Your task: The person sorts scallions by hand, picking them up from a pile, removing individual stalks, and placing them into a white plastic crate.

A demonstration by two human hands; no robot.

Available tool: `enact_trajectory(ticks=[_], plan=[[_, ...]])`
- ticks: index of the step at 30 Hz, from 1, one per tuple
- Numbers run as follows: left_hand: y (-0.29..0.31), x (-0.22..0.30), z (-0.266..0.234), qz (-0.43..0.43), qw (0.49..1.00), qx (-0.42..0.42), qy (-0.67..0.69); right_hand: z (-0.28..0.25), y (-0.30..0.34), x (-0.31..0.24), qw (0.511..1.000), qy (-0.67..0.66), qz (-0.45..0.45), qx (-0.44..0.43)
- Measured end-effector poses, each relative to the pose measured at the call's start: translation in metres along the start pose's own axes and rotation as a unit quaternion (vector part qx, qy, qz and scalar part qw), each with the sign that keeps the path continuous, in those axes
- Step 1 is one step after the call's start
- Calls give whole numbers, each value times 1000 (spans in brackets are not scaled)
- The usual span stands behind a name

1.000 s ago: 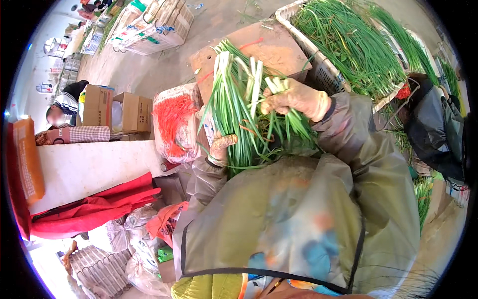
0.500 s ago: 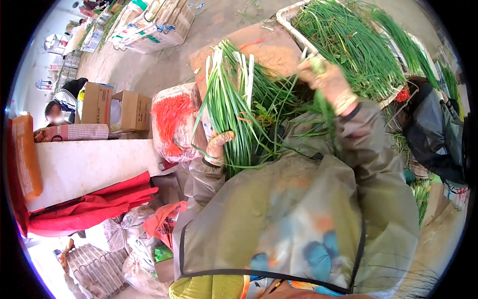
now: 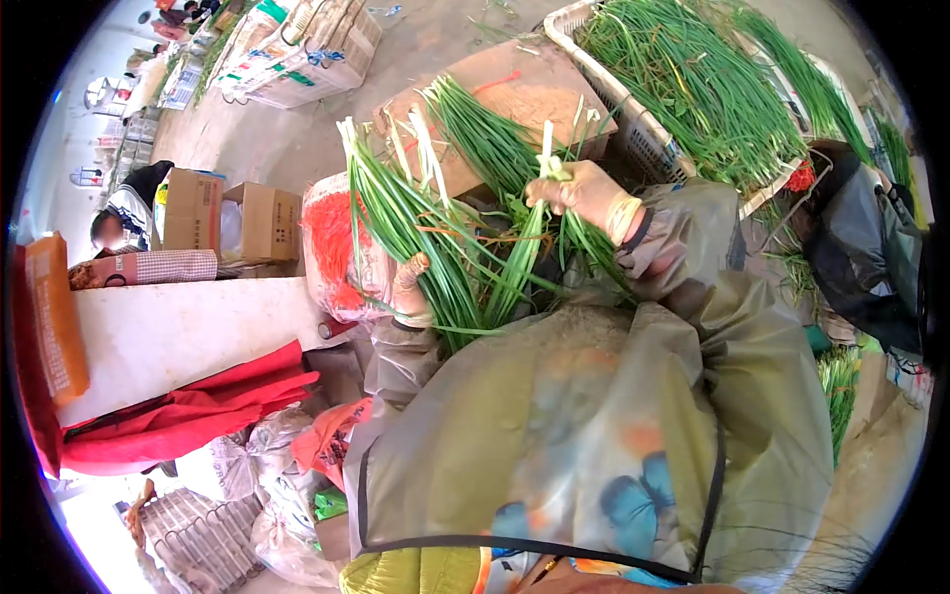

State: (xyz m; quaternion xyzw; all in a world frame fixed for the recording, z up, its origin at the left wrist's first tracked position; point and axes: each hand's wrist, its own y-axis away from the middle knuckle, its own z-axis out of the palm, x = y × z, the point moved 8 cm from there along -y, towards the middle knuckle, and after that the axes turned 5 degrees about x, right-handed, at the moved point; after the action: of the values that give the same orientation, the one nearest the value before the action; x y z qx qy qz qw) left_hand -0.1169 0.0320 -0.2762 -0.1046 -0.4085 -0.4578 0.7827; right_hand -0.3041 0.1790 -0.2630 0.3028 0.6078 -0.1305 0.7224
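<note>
As we look down over the translucent apron (image 3: pixel 554 396), we find the left hand (image 3: pixel 409 289) grasping a scallion bundle (image 3: pixel 416 228) from its left side. The bundle's long axis slants: white bases point away from us and to the left, leaves run back toward the apron and to the right. To its right, the right hand (image 3: pixel 586 195) pinches a small group of scallions (image 3: pixel 516 274), white end upward, leaves trailing down and slightly left. We note the governing relation: these 2 axes converge toward the apron, while the white ends stand well apart. Just beyond, another scallion bunch (image 3: pixel 480 134) lies on a brown board (image 3: pixel 559 84); the right hand is nearer to it. Left of the bundle, red strands (image 3: pixel 329 243) lie on a wrapped pack. Farther right, more green stalks (image 3: pixel 693 89) fill a white crate (image 3: pixel 633 121).

We cannot see the left palm or most of its fingers, which the bundle hides. We cannot count the stalks in the right hand, nor trace every leaf tip where the leaves overlap. The upper edge cuts off the crate.
</note>
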Motion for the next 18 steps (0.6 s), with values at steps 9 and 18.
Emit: enact_trajectory(ticks=[9,18], plan=[[2,4,55,5,995,-52,-89,21,-10,-45,989,-114,-90,-17],[3,6,32,10,994,-100,-31,6,-8,-36,992,-121,-40,19]])
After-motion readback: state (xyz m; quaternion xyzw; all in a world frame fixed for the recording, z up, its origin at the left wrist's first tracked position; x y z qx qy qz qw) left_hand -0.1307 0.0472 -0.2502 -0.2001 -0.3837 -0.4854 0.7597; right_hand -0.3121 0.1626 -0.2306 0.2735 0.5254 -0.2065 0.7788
